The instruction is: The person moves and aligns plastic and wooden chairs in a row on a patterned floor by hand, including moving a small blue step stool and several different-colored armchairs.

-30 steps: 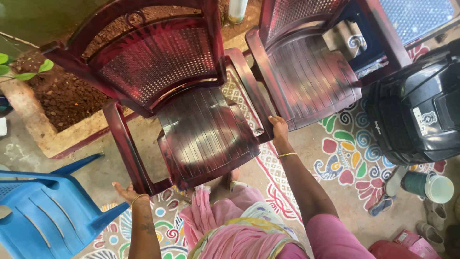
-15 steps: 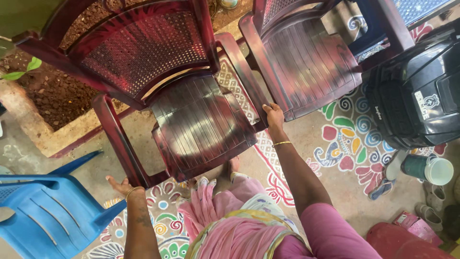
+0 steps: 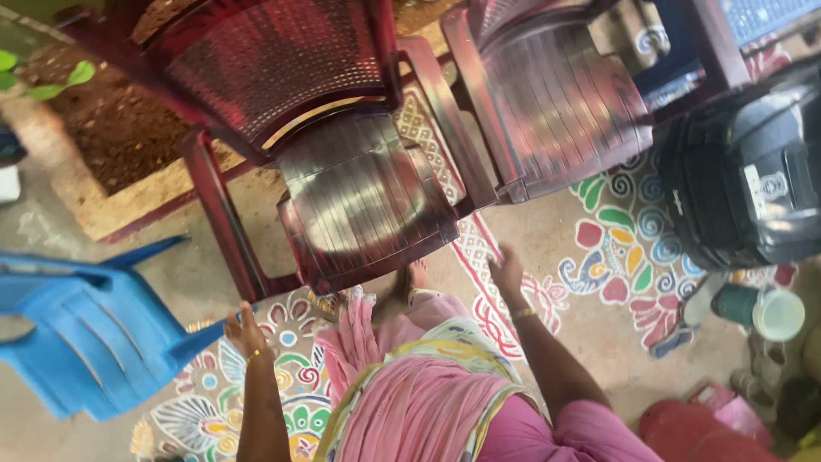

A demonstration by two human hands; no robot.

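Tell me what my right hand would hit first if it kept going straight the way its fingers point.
Probably the dark red chair's right armrest: the right hand is open, clear of it, fingers aimed up toward the armrest's front end. Depth is hard to judge.

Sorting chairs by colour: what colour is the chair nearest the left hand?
Bright blue chair, plain plastic, beside the left hand; shown in the head view.

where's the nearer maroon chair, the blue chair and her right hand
nearer maroon chair (image 3: 363, 201): head view, middle of its ribbed seat
blue chair (image 3: 90, 334): head view, on its slotted seat
right hand (image 3: 508, 272): head view, back of the open hand, clear of the chair
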